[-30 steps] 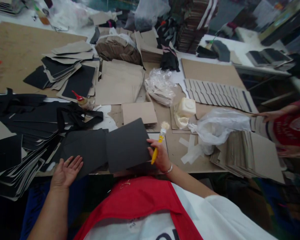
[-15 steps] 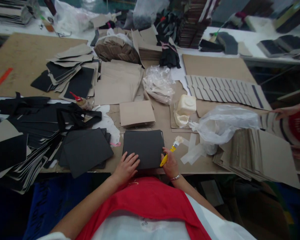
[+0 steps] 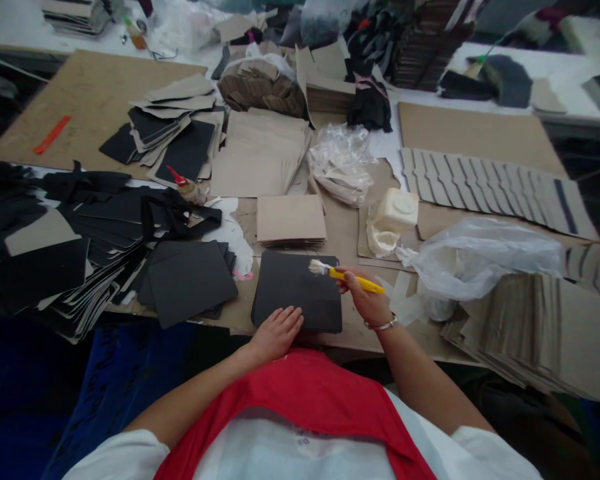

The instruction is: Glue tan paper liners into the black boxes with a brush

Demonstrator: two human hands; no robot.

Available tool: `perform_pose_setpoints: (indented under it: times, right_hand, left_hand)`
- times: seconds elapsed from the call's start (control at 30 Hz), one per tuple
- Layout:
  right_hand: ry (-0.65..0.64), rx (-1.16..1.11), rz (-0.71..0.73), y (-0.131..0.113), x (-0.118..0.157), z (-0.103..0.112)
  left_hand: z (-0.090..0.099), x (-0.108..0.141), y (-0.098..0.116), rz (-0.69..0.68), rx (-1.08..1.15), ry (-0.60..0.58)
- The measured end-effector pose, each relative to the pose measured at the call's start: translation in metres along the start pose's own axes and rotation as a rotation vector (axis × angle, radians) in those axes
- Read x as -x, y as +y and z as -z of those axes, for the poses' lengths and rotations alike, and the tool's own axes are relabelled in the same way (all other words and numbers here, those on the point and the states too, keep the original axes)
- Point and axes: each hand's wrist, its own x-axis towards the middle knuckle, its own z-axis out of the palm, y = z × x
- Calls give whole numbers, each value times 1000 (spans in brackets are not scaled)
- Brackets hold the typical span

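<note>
Apparently for steadiness, the dark board stack (image 3: 289,283) lies under the left hand (image 3: 279,332), which rests flat, grasping nothing; beside it, the right hand (image 3: 367,299) grips the yellow brush (image 3: 333,273), bristles (image 3: 318,267) pointing over the stack.

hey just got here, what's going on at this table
A person has a yellow-handled brush in the right grip, its bristles over a stack of dark sheets; whether they touch it is unclear. The left grip lies spread on the stack's near edge. Another dark pile sits to the left, with tan sheets just beyond the stack.
</note>
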Motion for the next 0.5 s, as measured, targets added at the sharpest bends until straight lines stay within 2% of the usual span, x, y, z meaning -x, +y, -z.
perform_pose_setpoints:
  times: [0.07, 0.17, 0.23, 0.33, 0.4, 0.5]
  right_hand:
    - [-163, -85, -10, -9, -14, -27]
    - [-337, -92, 58, -13, -24, -66]
    - [-453, -52, 107, -12, -25, -83]
    - [-582, 41, 178, -9, -31, -95]
    - [-569, 104, 211, -7, -39, -99]
    - [-388, 154, 181, -4, -57, -103]
  left_hand:
    - [-5, -6, 6, 20, -27, -17]
    - [-10, -9, 8, 36, -73, -20]
    - [-11, -8, 6, 26, -103, -11]
    - [-9, -5, 4, 19, -127, 9]
    - [-8, -3, 3, 19, -127, 18]
    - [-6, -1, 1, 20, -115, 15]
